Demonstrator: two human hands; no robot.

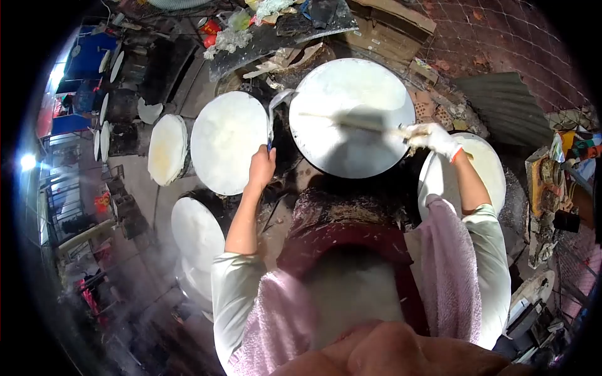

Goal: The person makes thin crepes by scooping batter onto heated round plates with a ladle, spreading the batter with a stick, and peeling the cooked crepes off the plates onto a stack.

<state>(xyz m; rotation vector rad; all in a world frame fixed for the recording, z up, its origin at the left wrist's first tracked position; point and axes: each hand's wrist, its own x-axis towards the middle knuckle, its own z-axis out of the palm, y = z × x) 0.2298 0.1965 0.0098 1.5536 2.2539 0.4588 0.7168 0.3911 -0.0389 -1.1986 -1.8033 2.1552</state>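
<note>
"Two hands, both closed?"

"Yes. The bare left hand [263, 166] curls round the blue handle [270, 145] of a silver metal ladle [282, 98]; the right hand [435, 139], in a white glove with an orange cuff, grips a long, thin, pale stick [360, 125]."

"The arms?"

"Both reach forward, the right angled inward."

"And the tools?"

"The ladle's head is at the left edge of the large round white surface [338, 81]; the stick crosses its right edge, over the middle."

"Touching?"

"Can't tell. A dark shadow blurs it, and the fingertips are hard to make out."

No text, label, brand, number or sign is legible anywhere.
</note>
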